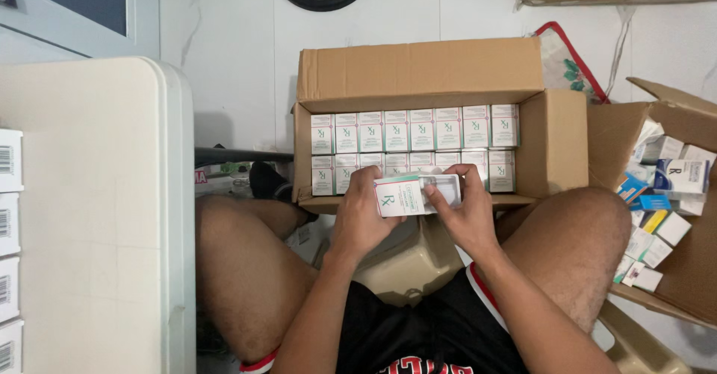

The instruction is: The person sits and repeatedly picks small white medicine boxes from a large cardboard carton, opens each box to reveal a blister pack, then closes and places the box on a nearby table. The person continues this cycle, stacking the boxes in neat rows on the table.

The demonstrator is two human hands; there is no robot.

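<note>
Both hands hold one small white medicine box with green trim [407,195] just above my lap. My left hand [360,221] grips its left end from below. My right hand [467,210] pinches its right end, fingers curled over the top edge. Directly behind the held box stands an open cardboard carton [418,72] filled with two neat rows of matching white and green boxes [414,129], standing upright side by side.
A white plastic table [97,210] fills the left, with several white packs at its left edge. A second open carton [672,195] of mixed white and blue boxes lies at right. My bare knees flank a beige plastic stool. White tiled floor behind.
</note>
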